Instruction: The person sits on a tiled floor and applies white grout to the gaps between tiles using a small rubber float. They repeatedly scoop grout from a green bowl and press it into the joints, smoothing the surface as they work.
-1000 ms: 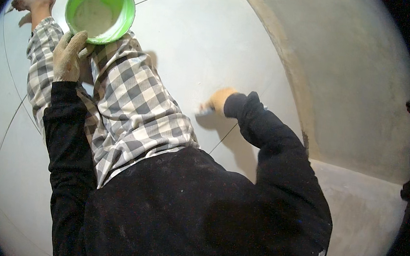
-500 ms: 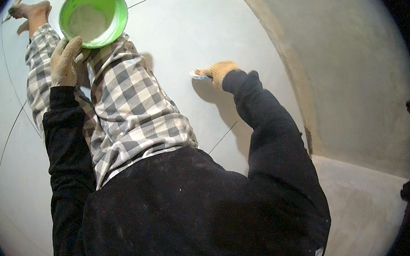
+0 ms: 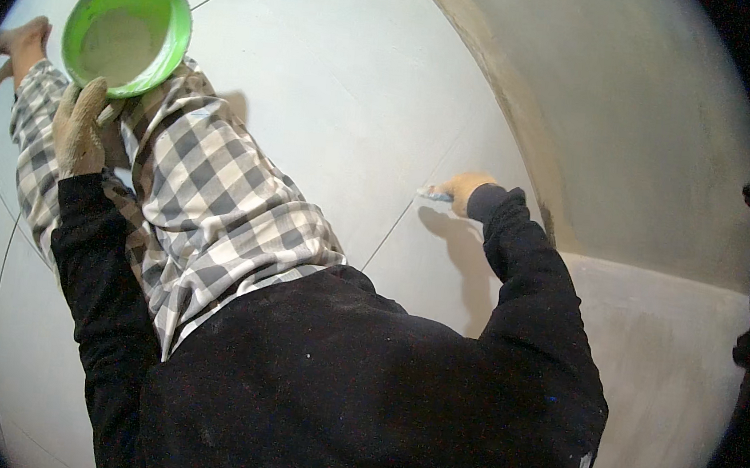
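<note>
A green bowl point(image 3: 182, 28) with pale, whitish paste point(image 3: 122, 44) inside tilts toward me above my legs. My left hand point(image 3: 81, 130), in a cream knit glove, grips its near rim. Over to the right, my gloved right hand point(image 3: 466, 191) is closed on a small flat white-and-blue tool point(image 3: 435, 194), whose exact kind I cannot make out. Its tip is at a dark joint line point(image 3: 388, 236) between pale floor tiles. Beyond the tip that line looks much fainter.
Pale tiles point(image 3: 335, 79) with thin dark joints spread around my checked trousers point(image 3: 220, 167) and bare feet point(image 3: 24, 41). A grey wall point(image 3: 635, 114) rises on the right, with a rough brownish strip point(image 3: 504, 85) along its foot. Another grey surface point(image 3: 649, 365) meets it at the lower right.
My right hand has moved right and nearer to me with the tool, onto the joint line. The bowl, my left hand and my legs appear shifted left in the picture.
</note>
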### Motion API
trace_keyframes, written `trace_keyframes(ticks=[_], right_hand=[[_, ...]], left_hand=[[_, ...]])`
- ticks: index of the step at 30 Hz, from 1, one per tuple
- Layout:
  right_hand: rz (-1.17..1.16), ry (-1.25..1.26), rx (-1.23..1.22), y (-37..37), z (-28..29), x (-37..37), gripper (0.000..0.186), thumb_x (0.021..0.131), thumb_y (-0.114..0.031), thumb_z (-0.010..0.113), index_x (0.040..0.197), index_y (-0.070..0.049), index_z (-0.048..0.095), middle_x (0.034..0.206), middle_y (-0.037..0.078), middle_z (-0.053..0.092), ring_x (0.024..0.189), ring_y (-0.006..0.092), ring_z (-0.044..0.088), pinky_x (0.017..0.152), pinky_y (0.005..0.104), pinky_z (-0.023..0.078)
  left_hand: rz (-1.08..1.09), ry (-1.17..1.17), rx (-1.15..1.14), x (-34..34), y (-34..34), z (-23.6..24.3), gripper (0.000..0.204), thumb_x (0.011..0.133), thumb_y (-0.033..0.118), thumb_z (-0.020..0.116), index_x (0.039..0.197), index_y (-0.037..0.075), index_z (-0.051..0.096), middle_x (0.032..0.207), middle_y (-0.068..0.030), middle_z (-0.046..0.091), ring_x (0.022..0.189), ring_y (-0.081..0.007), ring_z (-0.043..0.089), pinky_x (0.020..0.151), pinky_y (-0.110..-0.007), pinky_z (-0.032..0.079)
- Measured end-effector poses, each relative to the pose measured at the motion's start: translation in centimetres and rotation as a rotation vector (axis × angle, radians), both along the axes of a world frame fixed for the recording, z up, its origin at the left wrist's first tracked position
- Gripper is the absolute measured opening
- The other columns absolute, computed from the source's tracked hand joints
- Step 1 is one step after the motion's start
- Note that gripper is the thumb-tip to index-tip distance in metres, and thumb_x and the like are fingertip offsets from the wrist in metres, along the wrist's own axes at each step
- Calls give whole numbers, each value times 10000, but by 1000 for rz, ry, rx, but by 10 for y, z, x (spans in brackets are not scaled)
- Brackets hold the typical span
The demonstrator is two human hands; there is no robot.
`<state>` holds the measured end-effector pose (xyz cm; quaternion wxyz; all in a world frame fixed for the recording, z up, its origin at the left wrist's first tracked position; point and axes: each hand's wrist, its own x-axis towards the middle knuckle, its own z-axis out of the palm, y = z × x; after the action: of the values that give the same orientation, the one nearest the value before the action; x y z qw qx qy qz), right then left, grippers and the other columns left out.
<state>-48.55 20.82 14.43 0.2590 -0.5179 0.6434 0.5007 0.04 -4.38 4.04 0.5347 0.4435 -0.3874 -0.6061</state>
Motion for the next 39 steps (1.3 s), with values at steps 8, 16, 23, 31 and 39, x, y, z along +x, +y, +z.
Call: trace_keyframes(ticks=[8, 16, 23, 31, 39], right_hand=[[267, -42, -298, -23, -20, 1, 476, 870, -137, 533, 1301, -339, 523, 1086, 75, 664, 939, 288, 661, 800, 432, 521], [264, -42, -64, 25, -45, 12, 328, 961, -298, 433, 1259, -267, 567, 1162, 102, 647, 976, 275, 668, 814, 431, 529], [-508, -45, -373, 44, -10, -17, 393, 801, -200, 610, 1193, -206, 612, 1092, 137, 670, 906, 329, 657, 798, 411, 505], [-1075, -880, -474, 18, -1, -20, 420, 651, -271, 762, 980, -30, 665, 709, 17, 600, 558, 93, 509, 496, 254, 423], [-371, -1010, -734, -133, 30, 111, 589, 772, -104, 681, 1319, 10, 497, 1214, 145, 611, 1074, 216, 608, 946, 339, 473]], left_hand=[[-1, -54, -63, 2, -3, 0, 408, 859, 268, 644, 1144, -16, 580, 1033, -79, 620, 943, -168, 575, 827, -297, 455], [15, -54, -63, 4, -6, -2, 419, 857, 273, 650, 1153, -15, 585, 1067, -88, 626, 951, -162, 574, 830, -295, 447], [-13, -121, -121, 10, -13, -9, 372, 874, 228, 638, 1154, -3, 553, 1061, -62, 602, 978, -148, 570, 871, -300, 455], [22, 8, -21, 15, -10, -3, 371, 872, 253, 638, 1137, -1, 583, 1086, -80, 601, 997, -158, 572, 881, -309, 458], [-62, 225, 71, 15, -21, 15, 386, 854, 270, 680, 1127, 3, 618, 1048, -97, 648, 930, -183, 632, 790, -328, 534]])
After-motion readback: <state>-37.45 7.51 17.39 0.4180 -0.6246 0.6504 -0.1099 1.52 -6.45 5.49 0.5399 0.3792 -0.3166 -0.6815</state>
